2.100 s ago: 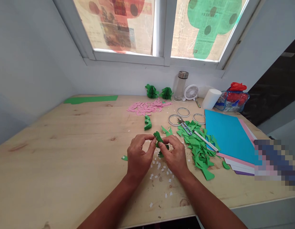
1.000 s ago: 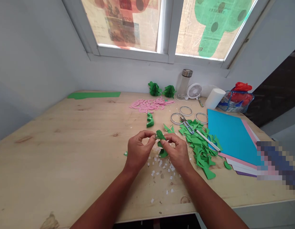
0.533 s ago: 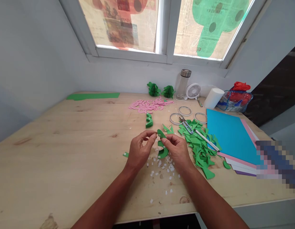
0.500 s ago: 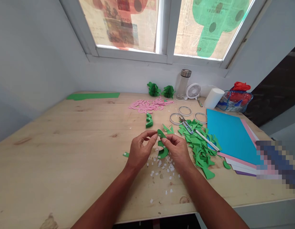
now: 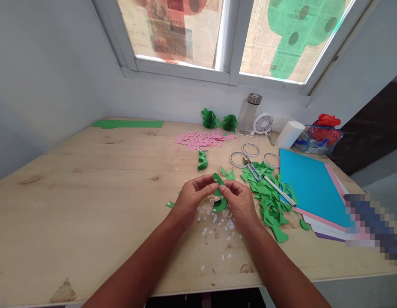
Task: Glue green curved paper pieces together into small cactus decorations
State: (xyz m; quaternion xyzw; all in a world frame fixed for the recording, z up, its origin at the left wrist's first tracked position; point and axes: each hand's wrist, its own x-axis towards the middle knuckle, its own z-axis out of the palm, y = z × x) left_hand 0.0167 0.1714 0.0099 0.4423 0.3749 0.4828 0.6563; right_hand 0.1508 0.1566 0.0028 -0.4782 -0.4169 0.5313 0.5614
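Note:
A curved green paper piece point(image 5: 216, 178) is pinched between both hands above the wooden table. My left hand point(image 5: 193, 196) grips its left side with thumb and fingers, and my right hand point(image 5: 238, 199) grips its right side. Just below the fingertips lies another curved green piece point(image 5: 220, 205) with small white squares on it. Tiny white paper squares point(image 5: 214, 218) are scattered between the wrists. A small stack of green cutouts point(image 5: 202, 160) sits beyond the hands. One green strip point(image 5: 170, 204) lies beside my left hand.
Green scraps point(image 5: 272, 205) hold snips point(image 5: 252, 168) and a white pen point(image 5: 279, 190) on the right, near tape rings point(image 5: 250, 149) and coloured sheets point(image 5: 310, 184). Pink cutouts point(image 5: 201, 140), a bottle point(image 5: 249, 113), a fan point(image 5: 263, 123) and a white roll point(image 5: 290, 134) stand or lie farther back.
My left fingertips have moved slightly right, closer to my right thumb on the green piece. The whole view has shifted and tilted a little.

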